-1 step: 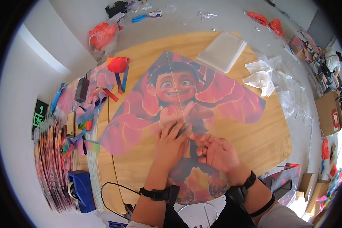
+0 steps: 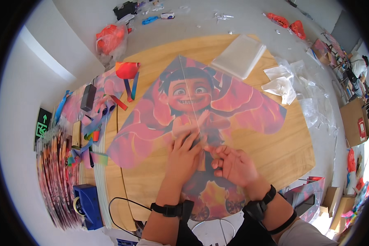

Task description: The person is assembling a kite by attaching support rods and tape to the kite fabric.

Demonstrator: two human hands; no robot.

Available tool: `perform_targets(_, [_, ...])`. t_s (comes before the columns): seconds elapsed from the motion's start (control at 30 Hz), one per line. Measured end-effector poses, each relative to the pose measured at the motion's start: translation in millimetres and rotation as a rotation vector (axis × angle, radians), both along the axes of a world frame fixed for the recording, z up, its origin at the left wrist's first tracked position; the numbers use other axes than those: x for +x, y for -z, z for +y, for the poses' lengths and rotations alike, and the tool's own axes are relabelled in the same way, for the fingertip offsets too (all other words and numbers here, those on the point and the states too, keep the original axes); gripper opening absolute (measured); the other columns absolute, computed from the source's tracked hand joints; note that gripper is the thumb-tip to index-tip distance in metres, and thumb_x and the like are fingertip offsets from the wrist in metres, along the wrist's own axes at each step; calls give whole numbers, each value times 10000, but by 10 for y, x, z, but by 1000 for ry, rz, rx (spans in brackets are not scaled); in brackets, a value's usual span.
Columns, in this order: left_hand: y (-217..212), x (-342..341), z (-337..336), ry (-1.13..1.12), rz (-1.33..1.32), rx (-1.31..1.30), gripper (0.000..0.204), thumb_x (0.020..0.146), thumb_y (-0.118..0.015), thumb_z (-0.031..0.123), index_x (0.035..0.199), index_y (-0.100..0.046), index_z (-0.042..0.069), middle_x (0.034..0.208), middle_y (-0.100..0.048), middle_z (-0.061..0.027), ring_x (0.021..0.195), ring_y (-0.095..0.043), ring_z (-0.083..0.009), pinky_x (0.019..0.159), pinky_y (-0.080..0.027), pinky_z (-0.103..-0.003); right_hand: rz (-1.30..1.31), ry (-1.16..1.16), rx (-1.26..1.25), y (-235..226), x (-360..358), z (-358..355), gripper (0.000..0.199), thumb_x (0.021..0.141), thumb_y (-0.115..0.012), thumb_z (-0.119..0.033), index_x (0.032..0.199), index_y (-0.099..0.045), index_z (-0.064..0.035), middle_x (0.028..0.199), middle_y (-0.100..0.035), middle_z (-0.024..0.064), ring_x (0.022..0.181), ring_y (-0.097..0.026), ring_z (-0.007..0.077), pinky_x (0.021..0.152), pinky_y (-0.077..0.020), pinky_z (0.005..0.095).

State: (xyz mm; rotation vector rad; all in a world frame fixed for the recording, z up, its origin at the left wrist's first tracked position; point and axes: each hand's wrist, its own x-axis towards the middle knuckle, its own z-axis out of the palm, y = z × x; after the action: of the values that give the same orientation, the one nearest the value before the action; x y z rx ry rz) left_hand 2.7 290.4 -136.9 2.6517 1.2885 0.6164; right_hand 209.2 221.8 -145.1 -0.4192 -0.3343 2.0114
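A kite (image 2: 250, 106) printed with a grinning cartoon figure and pink-red flame shapes lies spread over the wooden table. From its top point a thin pale line (image 2: 188, 88) runs down the middle to where my hands meet. My left hand (image 2: 185, 156) rests on the middle of the kite, its fingers spread and lying on the printed sheet. Close beside it, my right hand (image 2: 236, 165) is turned partly palm up with curled fingers. Its fingertips pinch together near the left thumb; whatever is between them is too small to make out.
A stack of clear plastic sleeves (image 2: 240, 55) lies at the table's far edge, with crumpled plastic (image 2: 281, 84) to its right. Colourful ribbons (image 2: 95, 123), a black block (image 2: 88, 97) and a blue tape dispenser (image 2: 88, 206) are on the left. Farther right, a person (image 2: 358, 67) bends over.
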Motion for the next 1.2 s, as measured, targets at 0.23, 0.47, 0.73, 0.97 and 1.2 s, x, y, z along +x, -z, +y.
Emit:
perform_targets(0.23, [-18, -5, 12, 8, -39, -52, 475, 893, -596, 107, 1353, -642, 216, 1415, -563, -36, 1332, -466, -266, 1040, -324, -453, -114, 8, 2, -104, -12, -1, 500, 1036, -469, -351, 1450, -457, -71, 1499, -458, 48, 1027, -581, 167, 853, -499, 336])
perform_targets(0.47, [-29, -11, 16, 15, -74, -18, 413, 882, -625, 127, 1292, -663, 157, 1400, -585, -25, 1328, -490, -226, 1016, -346, -432, -160, -25, 24, -142, -43, 11, 660, 1024, -506, -311, 1577, -279, -31, 1508, -431, 26, 1066, -559, 133, 894, -487, 317])
perform_targets(0.73, [-25, 6, 3, 13, -51, -8, 423, 879, -618, 119, 1297, -665, 159, 1398, -593, -23, 1325, -498, -231, 1008, -347, -436, -164, -5, 23, -125, -77, 6, 673, 1016, -517, -329, 1565, -294, -10, 1476, -468, 30, 1067, -566, 150, 905, -493, 338])
perform_targets(0.97, [-35, 8, -2, 2, -101, -11, 373, 861, -629, 111, 1224, -705, 148, 1395, -594, -27, 1320, -507, -232, 998, -345, -430, -179, -2, 46, -155, -75, -8, 685, 1020, -505, -349, 1568, -281, -5, 1499, -444, 34, 1077, -547, 150, 913, -489, 339])
perform_targets(1.2, [-52, 0, 8, 7, -95, -38, 354, 860, -629, 110, 1198, -722, 158, 1402, -585, -32, 1325, -504, -231, 1005, -335, -424, -228, -7, 38, -206, -83, -8, 690, 1020, -500, -358, 1567, -278, 0, 1514, -419, 34, 1077, -539, 147, 911, -482, 336])
